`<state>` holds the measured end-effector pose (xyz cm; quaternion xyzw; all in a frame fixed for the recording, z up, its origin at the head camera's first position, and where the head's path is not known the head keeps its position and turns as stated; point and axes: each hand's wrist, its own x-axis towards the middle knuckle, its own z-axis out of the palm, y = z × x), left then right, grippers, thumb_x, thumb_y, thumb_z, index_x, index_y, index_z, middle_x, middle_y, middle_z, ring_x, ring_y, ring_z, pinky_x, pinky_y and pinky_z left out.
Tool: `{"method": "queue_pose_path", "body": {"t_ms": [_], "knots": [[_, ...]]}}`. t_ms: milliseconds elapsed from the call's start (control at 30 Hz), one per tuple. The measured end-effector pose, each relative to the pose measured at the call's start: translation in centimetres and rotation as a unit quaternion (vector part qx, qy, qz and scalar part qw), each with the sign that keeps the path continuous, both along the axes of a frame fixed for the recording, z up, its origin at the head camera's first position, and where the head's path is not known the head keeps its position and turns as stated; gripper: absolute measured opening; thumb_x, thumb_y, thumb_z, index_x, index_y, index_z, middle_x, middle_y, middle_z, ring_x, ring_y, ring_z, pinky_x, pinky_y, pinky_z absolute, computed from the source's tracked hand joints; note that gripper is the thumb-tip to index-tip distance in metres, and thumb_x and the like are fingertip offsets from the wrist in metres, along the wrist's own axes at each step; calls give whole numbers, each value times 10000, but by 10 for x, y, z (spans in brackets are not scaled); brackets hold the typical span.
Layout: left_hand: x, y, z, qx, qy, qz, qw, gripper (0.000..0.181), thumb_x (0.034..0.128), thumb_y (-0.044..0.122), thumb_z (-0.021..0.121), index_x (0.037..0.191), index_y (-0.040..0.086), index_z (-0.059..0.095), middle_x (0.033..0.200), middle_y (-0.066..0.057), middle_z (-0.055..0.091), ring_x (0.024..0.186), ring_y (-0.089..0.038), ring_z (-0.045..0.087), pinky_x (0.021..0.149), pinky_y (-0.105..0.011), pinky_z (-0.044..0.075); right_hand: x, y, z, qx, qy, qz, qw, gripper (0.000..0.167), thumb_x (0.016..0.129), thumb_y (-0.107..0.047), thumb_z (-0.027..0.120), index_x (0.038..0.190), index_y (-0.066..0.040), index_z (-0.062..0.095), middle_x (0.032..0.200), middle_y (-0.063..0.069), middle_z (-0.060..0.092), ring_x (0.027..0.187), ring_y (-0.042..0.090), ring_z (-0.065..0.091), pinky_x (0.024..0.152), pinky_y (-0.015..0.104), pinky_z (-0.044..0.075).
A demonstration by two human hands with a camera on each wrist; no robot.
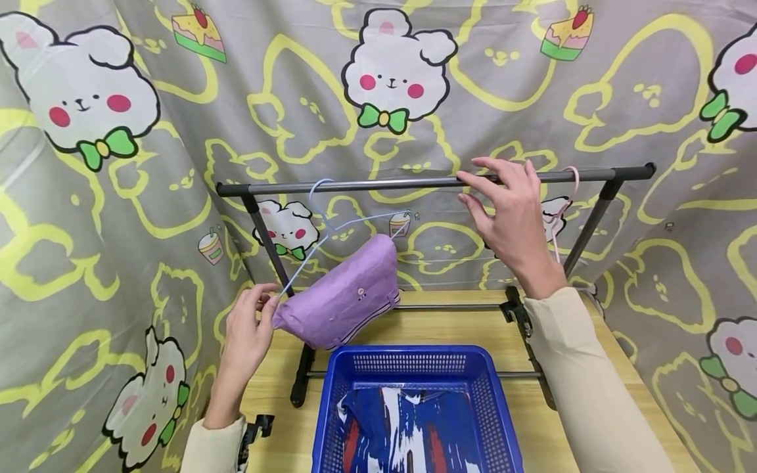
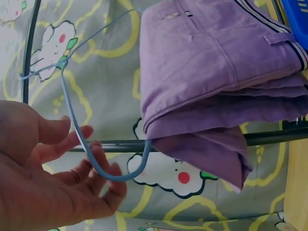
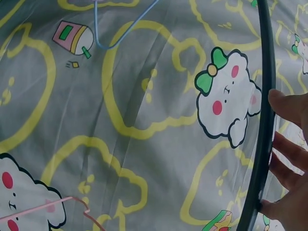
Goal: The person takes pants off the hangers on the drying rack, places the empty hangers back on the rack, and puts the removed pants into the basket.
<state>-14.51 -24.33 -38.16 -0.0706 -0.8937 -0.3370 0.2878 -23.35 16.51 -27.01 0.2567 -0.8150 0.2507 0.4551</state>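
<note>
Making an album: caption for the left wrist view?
Left grip touches a light-blue hanger bearing folded lavender pants.

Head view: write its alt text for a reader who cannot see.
A folded purple cloth garment hangs on a light-blue hanger from a dark metal rail, a person's left hand at the hanger's lower corner, right hand touching the rail. Below, a blue perforated plastic basket holds blue, white and red fabric; a grey cartoon-print curtain hangs behind.
</note>
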Motion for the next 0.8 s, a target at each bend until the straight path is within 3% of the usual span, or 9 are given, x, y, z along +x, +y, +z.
{"method": "queue_pose_path", "body": {"t_ms": [67,233,500,667,800], "knots": [[-1,0,-1,41,10,40,10000,103,1019,21,601,1049,4,698,934,-140,657,834,-277,643,645,-334,480,-1,-1,1,-91,41,27,9999,249,925,-77,765,1174,-65,778,1300,155,652,1218,396,556,1187,611,184],[-1,0,-2,110,81,240,9996,161,1035,51,589,918,10,692,911,-114,679,825,-239,650,664,-303,441,-4,-5,3,-179,325,84,9993,195,920,-58,766,1113,-47,793,1164,147,687,1067,381,585,1123,595,295],[-1,4,-5,503,-18,594,9970,154,1030,83,612,922,16,699,886,-82,682,812,-114,568,627,-127,405,-4,-7,3,-211,356,37,9991,183,908,-25,767,1087,-43,799,1062,128,701,1011,347,598,1107,601,312],[0,6,-6,1013,97,739,9921,98,998,63,656,947,14,724,842,-79,689,759,-39,555,603,-99,419,-3,-7,2,-209,344,33,9992,176,919,-36,758,1089,-45,801,1063,127,700,1004,330,608,1090,620,320],[-3,8,-4,1198,109,813,9894,120,988,110,687,910,30,730,796,-73,670,716,-56,534,604,-111,405,-3,-6,3,-227,400,24,9989,187,908,-18,762,1091,-39,800,1067,130,701,997,335,602,1085,616,325]]}}
